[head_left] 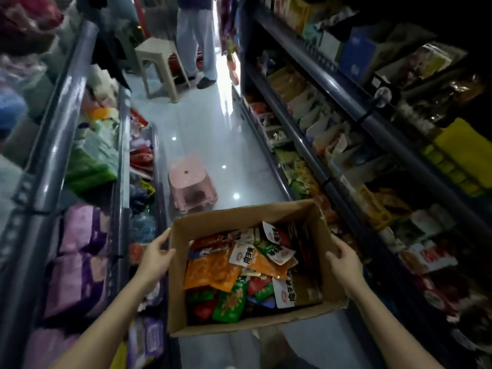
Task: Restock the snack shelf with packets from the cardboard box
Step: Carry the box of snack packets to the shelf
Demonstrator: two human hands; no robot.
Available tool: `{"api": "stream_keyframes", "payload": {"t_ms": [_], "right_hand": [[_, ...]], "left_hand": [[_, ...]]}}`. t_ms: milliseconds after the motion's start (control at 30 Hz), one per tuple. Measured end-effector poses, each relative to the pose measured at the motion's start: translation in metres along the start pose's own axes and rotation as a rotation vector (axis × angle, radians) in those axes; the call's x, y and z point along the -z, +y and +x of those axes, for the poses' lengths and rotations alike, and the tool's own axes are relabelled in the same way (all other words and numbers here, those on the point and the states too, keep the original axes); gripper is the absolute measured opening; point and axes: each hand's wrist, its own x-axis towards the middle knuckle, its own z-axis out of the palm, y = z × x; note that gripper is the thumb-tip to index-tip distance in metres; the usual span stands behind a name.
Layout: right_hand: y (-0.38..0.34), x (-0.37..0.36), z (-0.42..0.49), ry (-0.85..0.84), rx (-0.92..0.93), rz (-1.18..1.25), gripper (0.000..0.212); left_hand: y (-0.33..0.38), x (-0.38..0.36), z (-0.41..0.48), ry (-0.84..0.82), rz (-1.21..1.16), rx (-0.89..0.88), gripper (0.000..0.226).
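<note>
Head camera looks down a narrow shop aisle, where we hold the cardboard box [239,324] out in front of us, between two runs of shelving and clear of the tiled floor [213,129]. Our left hand [157,258] grips the box's left wall, with the thumb hooked over the rim and the fingers spread on the outside. Our right hand [343,258] grips the right wall the same way, its thumb on the inner face. The box is open at the top, and loose packets [213,270] lie heaped inside in no order. We see orange ones toward the left, green packets [230,302] near the front wall, some red, and a few white-ended packets [286,290] printed with red characters. The snack shelf [378,126] rises on our right, dimly lit, with grey rails running away from us. Its tiers are packed with bags in yellow, white, green and orange, and the box's right side is just beside its lower tiers. On our left stands another rack [61,123] stacked with purple soft packs [80,235]. On the floor ahead, a pink plastic stool [190,182] sits just beyond the box's far wall. Further down the aisle, a beige stool [157,57] stands beside a person's legs [194,35] in pale trousers.
</note>
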Motion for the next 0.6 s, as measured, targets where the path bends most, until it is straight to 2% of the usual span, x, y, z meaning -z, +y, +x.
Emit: {"api": "stream_keyframes", "payload": {"t_ms": [167,333,500,600], "right_hand": [[-0.053,-0.017,0.106,-0.018,-0.026,0.072,0.051],[-0.108,-0.032,0.194,0.033,-0.06,0.075,0.05],[-0.149,-0.058,0.274,0.082,-0.144,0.094,0.05],[-0.171,-0.081,0.317,0.126,-0.208,0.11,0.048]], "left_hand": [[0.053,-0.01,0.102,0.018,0.035,-0.016,0.058],[0.115,-0.008,0.206,-0.004,0.069,-0.03,0.062],[0.162,-0.009,0.325,-0.069,0.133,-0.047,0.061],[0.192,-0.017,0.395,-0.141,0.164,-0.118,0.058]]}}
